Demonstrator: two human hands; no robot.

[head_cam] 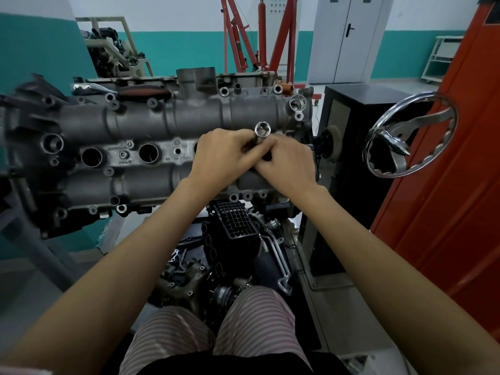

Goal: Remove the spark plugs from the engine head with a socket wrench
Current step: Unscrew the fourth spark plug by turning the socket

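— What sits in the round wells of the grey cast-aluminium engine head [167, 123]?

— Two open spark plug wells [91, 157] show on the left of the middle strip; they look dark inside, and I cannot tell whether anything is down in them. The wells further right are covered by the hands.

— And the hands?

— Both are together over the right part of the head, touching each other. The left hand [221, 155] has its fingers curled round the shaft of a shiny chrome tubular socket [262, 130], whose open hexagonal end points up toward the camera. The right hand [286, 163] is closed too, its fingers pinching the lower part of the same tool just beside the left fingers. What lies under the palms is hidden.

— So where is the socket?

— Held above the head, between the two camshaft housings, near its right end.

— Anything else around?

— A polished metal handwheel [411, 136] stands to the right of the engine, before an orange-red cabinet [446, 185]. A red engine hoist [259, 33] stands behind, against the teal and white wall. Below the head lies a black plastic intake manifold [232, 226] among loose dark parts.
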